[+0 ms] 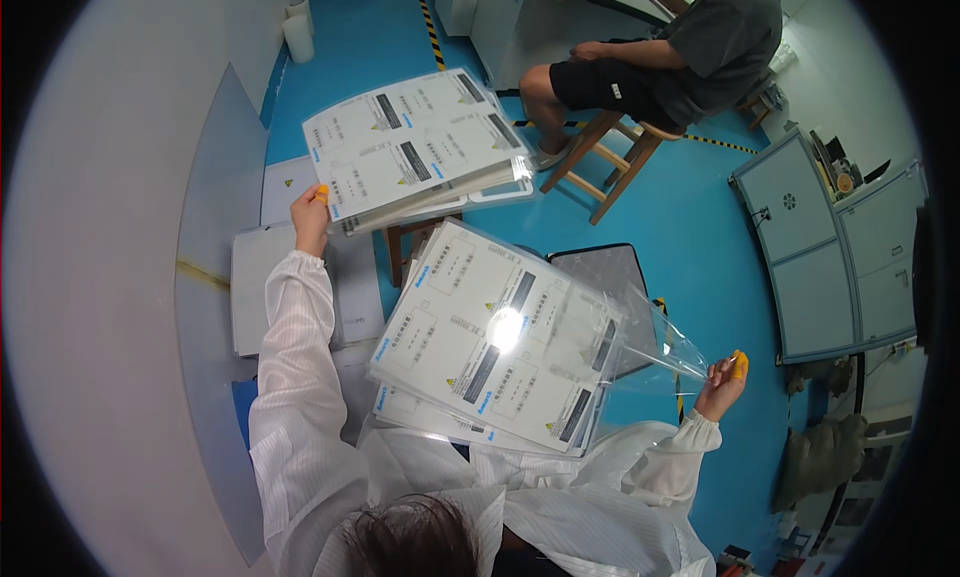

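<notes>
My left hand (310,220), a yellow finger cot on one finger, is closed on the near left corner of a stack of white printed label sheets (360,127). Below it, another pile of label sheets (450,307) lies over my lap, with a bright glare spot on the top sheet. Out to the right, my right hand (722,387), also with yellow finger cots, pinches a clear plastic film (672,345). The film stretches taut from the right side of the lap pile to my fingers. Where it joins the sheet is hard to make out.
Under the upper stack shows a brown wooden stool (396,252). A dark padded seat (600,267) is behind the lap pile. White boxes (262,287) stand at the left. Another person sits on a wooden stool (610,162) ahead; grey cabinets (800,237) are at the right.
</notes>
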Motion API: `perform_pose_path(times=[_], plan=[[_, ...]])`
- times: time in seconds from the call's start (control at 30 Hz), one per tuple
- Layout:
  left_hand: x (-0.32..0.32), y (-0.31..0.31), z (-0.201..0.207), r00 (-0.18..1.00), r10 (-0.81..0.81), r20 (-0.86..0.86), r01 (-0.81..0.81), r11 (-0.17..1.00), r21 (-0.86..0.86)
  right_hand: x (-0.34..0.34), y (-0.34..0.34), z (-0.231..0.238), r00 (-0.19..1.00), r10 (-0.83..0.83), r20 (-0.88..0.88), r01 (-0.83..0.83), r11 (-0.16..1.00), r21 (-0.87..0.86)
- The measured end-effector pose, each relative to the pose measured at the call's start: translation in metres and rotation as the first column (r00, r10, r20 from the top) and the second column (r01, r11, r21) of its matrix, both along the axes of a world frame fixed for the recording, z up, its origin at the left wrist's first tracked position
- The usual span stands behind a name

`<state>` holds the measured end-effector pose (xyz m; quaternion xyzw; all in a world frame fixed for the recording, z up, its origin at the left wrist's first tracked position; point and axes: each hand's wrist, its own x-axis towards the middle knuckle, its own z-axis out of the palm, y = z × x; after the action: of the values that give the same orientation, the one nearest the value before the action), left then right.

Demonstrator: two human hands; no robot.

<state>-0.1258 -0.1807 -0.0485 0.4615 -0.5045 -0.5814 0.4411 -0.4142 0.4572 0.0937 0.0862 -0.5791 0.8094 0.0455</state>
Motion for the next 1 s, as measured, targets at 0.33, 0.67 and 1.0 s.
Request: perform_pose_path(times=[0.33,0.67,1.0], plan=[[-0.005,-0.011,-0.001,0.964,-0.017,0.265,0.032,0.998,-0.052,0.028,-0.05,0.033,0.99,0.08,-0.117,-0.057,0.981,0.186],[0.049,0.094,0.024,0.726,-0.59,0.353,0.588,0.799,0.126,0.093,-0.181,-0.001,0.824,0.562,0.072,-0.561,0.79,0.247],[0.094,0.199,0.054,0.594,-0.662,0.457,0.702,0.704,0.109,0.202,-0.305,-0.111,0.344,0.934,0.094,-0.603,0.144,0.784]])
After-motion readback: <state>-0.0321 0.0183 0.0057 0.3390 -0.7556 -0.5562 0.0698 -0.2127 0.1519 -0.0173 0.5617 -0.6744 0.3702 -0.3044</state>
